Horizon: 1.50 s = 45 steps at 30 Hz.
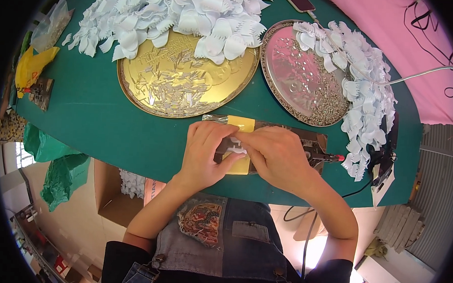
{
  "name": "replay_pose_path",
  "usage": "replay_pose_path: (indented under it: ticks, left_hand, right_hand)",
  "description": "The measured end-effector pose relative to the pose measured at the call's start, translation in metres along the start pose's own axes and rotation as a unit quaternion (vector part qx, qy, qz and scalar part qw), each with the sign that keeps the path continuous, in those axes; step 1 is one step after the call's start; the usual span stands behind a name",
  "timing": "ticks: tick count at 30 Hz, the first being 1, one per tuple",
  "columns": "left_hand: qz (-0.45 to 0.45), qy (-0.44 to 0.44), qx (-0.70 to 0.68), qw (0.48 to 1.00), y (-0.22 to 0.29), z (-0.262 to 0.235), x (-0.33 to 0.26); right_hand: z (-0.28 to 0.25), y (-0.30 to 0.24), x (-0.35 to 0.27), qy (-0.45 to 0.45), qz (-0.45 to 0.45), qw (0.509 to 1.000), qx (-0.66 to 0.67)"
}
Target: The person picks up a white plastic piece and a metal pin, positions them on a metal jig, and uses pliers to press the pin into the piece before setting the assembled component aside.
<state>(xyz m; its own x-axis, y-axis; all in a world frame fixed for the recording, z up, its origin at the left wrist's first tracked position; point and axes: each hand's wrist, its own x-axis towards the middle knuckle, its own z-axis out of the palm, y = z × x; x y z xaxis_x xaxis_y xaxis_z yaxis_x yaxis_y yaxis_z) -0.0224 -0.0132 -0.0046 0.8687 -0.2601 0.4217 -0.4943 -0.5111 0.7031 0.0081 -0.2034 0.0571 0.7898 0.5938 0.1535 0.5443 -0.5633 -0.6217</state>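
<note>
Both my hands meet over a dark metal fixture (315, 140) at the table's near edge. My left hand (203, 153) is closed with thumb and fingers round a small white toothed plastic piece (237, 146), which looks like half of a hair claw clip. The fingertips of my right hand (282, 155) are pressed together at the far side of this piece; whether they pinch a small part there is hidden. Under the hands lies a strip of yellow tape (241, 167) on the fixture. A toggle lever with a red tip (340, 158) sticks out to the right.
Beyond my hands, a gold oval tray (130, 98) holds many short metal pins. Right of it, a silver tray (275, 88) holds small metal springs. White toothed pieces lie in a large heap (191, 13) and a second pile (367, 102). A cable (406, 76) crosses the right side.
</note>
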Motion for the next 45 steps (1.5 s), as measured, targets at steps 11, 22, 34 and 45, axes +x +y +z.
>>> replay_pose_path:
  ticks: [11,22,34,45]
  left_hand:
    - [-0.026,-0.015,-0.044,0.999,-0.001,-0.002,0.005]
    - [-0.041,-0.035,-0.050,0.997,-0.004,-0.003,0.007]
    - [-0.049,-0.036,-0.051,0.997,-0.004,-0.003,0.005]
    - [-0.044,-0.048,-0.065,0.996,-0.004,-0.006,0.008]
  right_hand:
    - [-0.004,-0.002,0.006,0.002,-0.058,0.997,-0.055]
    - [-0.006,0.040,0.103,-0.060,0.041,0.997,-0.003]
    - [0.038,0.060,0.136,-0.086,-0.043,0.987,-0.127]
    - [-0.036,-0.006,0.022,-0.171,0.026,0.985,-0.023]
